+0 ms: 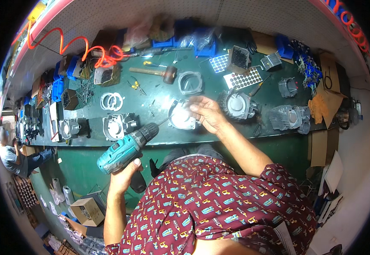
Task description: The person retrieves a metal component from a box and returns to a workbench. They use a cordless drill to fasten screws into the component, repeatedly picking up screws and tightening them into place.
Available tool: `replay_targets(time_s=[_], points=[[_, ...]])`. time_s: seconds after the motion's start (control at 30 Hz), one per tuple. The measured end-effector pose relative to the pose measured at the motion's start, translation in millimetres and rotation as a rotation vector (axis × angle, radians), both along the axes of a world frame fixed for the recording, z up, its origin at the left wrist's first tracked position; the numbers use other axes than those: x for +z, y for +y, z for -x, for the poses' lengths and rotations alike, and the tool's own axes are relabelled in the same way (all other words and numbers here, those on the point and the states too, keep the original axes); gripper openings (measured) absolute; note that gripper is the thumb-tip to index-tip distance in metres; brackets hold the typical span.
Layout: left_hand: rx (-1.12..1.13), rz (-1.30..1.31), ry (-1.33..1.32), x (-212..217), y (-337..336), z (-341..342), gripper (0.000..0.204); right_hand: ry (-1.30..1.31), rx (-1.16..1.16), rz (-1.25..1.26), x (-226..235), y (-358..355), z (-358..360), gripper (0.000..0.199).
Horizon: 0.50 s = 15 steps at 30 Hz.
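Note:
My left hand (124, 177) is wrapped round the grip of a teal and black cordless drill (124, 148), held just off the front edge of the bench. Its bit points right, reaching to the left side of a round silver metal housing (180, 118) that lies under a bright patch of light. Over that housing's upper right is my right hand (208, 114), thumb and fingers drawn together in a pinch. What they hold, if anything, is too small to make out. Behind the housing lies an open metal ring casting (191, 83).
Other finned motor housings (237, 104) line the green bench (151, 108) on both sides. Farther back are a mallet (165, 74), pliers (137, 86), sticker sheets (242, 79) and boxes of small parts (238, 59). An orange coiled hose (108, 58) hangs at the left; another person (12, 155) sits far left.

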State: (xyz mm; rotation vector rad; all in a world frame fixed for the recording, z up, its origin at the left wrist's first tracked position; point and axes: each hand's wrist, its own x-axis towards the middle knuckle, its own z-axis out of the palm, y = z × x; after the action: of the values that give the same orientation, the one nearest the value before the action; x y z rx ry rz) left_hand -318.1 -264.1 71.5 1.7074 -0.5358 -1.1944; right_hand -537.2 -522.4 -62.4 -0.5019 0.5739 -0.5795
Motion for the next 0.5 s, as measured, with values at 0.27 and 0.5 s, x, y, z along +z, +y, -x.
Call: replay_targets(time_s=[0.27,0.5], points=[[0.016,-0.054,0.039,7.5,3.1,-3.2,0.045,0.140,0.221,0.102,11.6,-11.7,11.1,0.026],[-0.028,-0.101,-0.063,18.0,8.7,-2.6,0.030,0.373,0.136,0.809,3.4,-11.9,5.6,0.032]])
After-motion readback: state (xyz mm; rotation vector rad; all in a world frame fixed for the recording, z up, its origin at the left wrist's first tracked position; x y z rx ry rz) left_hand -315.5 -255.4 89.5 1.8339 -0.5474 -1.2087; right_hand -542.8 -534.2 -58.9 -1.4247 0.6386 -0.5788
